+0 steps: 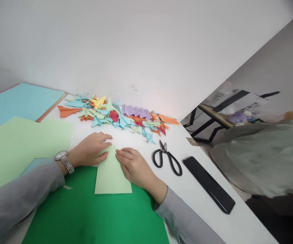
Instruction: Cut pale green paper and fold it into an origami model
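A pale green sheet of paper (113, 181), folded into a shape that narrows toward the far end, lies on a dark green sheet (93, 217). On its upper left edge rests my left hand (92, 149), open, with fingers apart and thumb touching the paper. My right hand (136, 166) lies along the upper right edge, its stretched fingertips laid on the paper near the narrow end. The underside of the right fingers and part of that edge are hidden. A silver wristwatch (64, 161) is on my left wrist.
Several folded paper planes (121, 120) and a pleated purple strip (136, 112) lie along the wall. Black-handled scissors (165, 157) and a long black case (208, 184) are at right. Light green sheets (22, 149) and a blue stack (22, 101) lie at left.
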Motion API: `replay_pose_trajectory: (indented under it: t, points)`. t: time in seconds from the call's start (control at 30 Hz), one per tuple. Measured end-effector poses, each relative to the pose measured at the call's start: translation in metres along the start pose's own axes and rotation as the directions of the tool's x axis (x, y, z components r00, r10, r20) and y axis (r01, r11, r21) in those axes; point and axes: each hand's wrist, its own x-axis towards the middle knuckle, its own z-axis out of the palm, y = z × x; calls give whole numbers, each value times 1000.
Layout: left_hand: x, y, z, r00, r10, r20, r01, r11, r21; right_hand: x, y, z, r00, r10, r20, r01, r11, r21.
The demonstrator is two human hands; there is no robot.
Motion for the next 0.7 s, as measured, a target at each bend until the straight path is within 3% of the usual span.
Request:
replay_pose_trajectory:
  t: [0.2, 0.37, 0.7]
  points:
    - [-4, -6, 2, 992, 126, -10, -125, 970, -209, 0, -1, 0, 1000, 3, 3, -3, 1000, 4]
    - [-2, -6, 0, 990, 124, 60, -107, 968, -227, 0, 0, 1, 1000, 4, -6, -4, 1000, 11]
    - [-2, -5, -3, 988, 138, 65, -120, 968, -221, 0, -1, 1, 1000, 17, -22, -16, 1000, 12]
